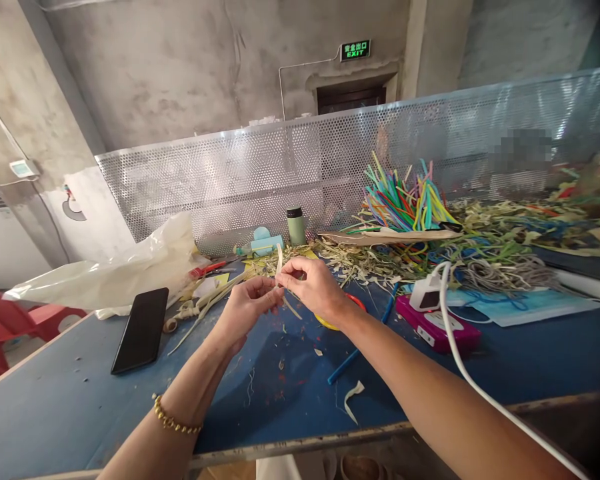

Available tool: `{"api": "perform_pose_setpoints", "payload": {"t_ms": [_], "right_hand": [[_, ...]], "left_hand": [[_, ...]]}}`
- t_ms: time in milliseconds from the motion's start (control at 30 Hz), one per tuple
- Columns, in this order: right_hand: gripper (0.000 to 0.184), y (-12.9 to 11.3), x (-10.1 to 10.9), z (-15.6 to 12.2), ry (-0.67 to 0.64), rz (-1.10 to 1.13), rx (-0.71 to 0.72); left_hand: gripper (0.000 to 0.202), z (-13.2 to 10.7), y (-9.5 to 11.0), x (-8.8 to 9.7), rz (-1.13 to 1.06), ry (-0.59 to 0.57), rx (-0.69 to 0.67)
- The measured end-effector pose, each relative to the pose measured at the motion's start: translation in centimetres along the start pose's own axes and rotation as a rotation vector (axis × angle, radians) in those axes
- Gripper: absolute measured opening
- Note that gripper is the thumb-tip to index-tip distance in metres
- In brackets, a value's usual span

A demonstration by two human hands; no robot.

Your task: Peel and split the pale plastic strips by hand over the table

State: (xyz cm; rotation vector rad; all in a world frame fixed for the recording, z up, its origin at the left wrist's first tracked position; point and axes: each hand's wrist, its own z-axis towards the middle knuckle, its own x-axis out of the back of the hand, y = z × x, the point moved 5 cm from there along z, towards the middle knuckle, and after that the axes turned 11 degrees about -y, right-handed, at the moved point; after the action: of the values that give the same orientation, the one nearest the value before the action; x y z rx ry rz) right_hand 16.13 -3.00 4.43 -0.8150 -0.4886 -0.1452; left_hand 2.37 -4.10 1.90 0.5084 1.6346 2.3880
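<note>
One pale strip, held above the blue tabletop, its upper tip projecting. Left hand and right hand: fingers closed, pinching it side by side. Probably light, pliable, easily torn; best taken near mid-length, with a gentle fingertip grip.

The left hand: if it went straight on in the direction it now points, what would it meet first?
Probably the right hand, which is close to the left hand at the pale strip; I cannot tell whether the hands touch.

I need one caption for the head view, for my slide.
Left hand and right hand pinch a pale strip above a blue table.
</note>
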Motion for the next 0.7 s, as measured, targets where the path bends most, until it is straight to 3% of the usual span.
{"api": "perform_pose_setpoints", "payload": {"t_ms": [300, 700], "right_hand": [[0.012, 0.25, -0.46, 0.0, 0.031, 0.02, 0.015], [0.012, 0.69, -0.3, -0.02, 0.072, 0.014, -0.013]], "left_hand": [[0.018, 0.0, -0.03, 0.93, 0.075, 0.143, -0.029], [0.018, -0.07, -0.12, 0.5, 0.125, 0.099, -0.007]]}}
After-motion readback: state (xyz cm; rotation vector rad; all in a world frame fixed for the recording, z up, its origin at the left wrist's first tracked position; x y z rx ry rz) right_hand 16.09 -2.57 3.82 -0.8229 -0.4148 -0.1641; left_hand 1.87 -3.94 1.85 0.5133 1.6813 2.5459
